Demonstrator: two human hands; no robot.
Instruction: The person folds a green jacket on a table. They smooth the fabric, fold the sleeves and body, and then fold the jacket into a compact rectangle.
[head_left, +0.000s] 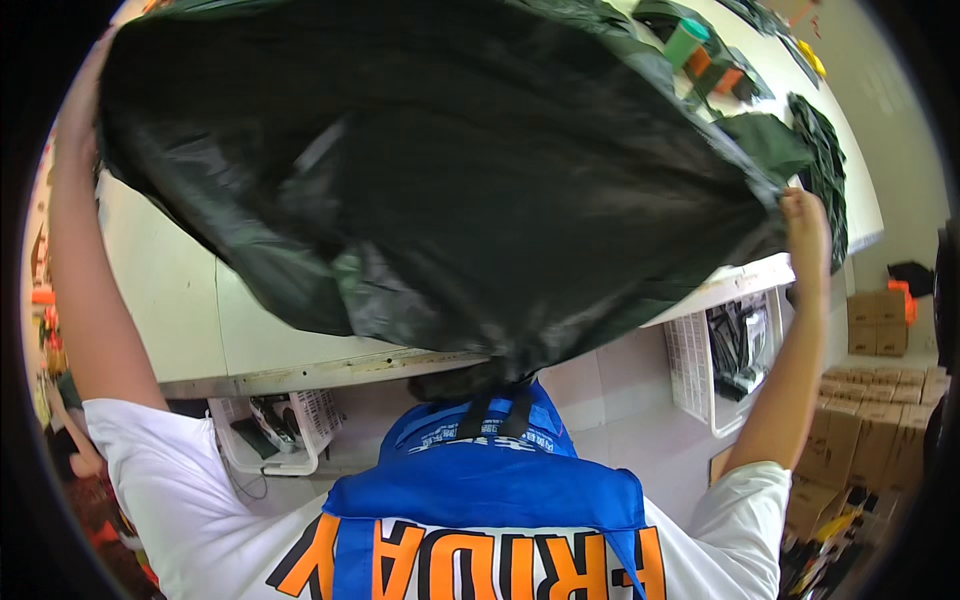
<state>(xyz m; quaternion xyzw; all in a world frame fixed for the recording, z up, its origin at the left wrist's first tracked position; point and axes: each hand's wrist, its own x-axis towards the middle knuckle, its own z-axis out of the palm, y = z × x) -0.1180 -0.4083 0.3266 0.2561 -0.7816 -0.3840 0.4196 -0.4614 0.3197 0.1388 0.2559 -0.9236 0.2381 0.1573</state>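
Note:
A large dark green, almost black, sheet of glossy coated fabric (480, 170) spreads wide before me, raised over the worktable. Its lower end gathers to a bunched point just in front of my blue apron, and dark straps hang there. At its right corner my right hand (804, 215) is closed, gripping the edge, where a paler strip runs up along the border. My left hand (92, 85) is raised at the far left edge of the fabric and appears to hold it; its fingers are mostly hidden behind the cloth and blurred.
Below the pale worktable (190, 310) stand white plastic baskets, one at left (315, 425) and one at right (690, 360), with dark packed items. On the table's far right lie a green roll (686, 42) and more dark green fabric (822, 160). Cardboard boxes (850, 430) are stacked at right.

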